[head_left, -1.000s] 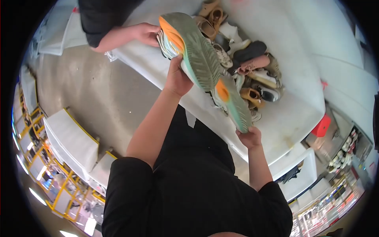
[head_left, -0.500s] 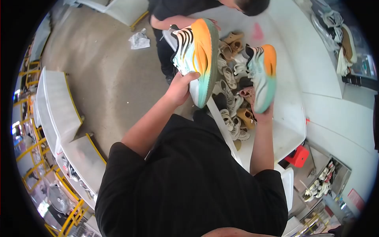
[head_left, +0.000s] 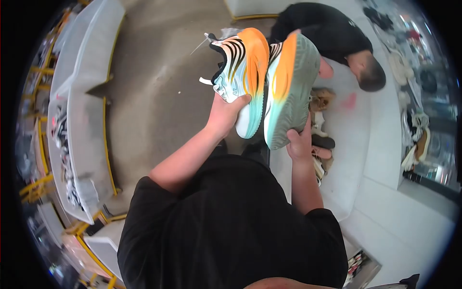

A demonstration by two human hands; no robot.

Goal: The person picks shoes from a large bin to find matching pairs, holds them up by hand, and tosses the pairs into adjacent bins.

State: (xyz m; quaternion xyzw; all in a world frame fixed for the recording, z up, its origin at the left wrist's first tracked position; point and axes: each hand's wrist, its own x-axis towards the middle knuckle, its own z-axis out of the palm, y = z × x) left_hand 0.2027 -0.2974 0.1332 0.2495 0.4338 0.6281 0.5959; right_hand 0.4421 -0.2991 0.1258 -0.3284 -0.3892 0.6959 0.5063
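Note:
My left hand (head_left: 225, 114) grips the toe end of a running shoe (head_left: 248, 72), white and mint with an orange heel and black stripes. Its thumb lies on the side of the midsole, and the heel points away from me. A matching shoe (head_left: 293, 89) is held at its toe by my right hand (head_left: 300, 139), the grey-green tread turned toward the right. Both shoes are raised side by side, sole edges close together. A loose tag string hangs from the left shoe's heel. Part of each hand's fingers is hidden behind the shoes.
Beyond my right hand, several shoes (head_left: 321, 154) lie in a large white bin (head_left: 349, 139). A person in black (head_left: 327, 33) leans over its far end. White bins with yellow edges (head_left: 89, 130) stand at left, and a shelf of shoes (head_left: 418, 135) at right.
My right hand has brought its shoe left, beside the other one, and turned its sole into view. My view has swung, so the bin and the other person appear farther right.

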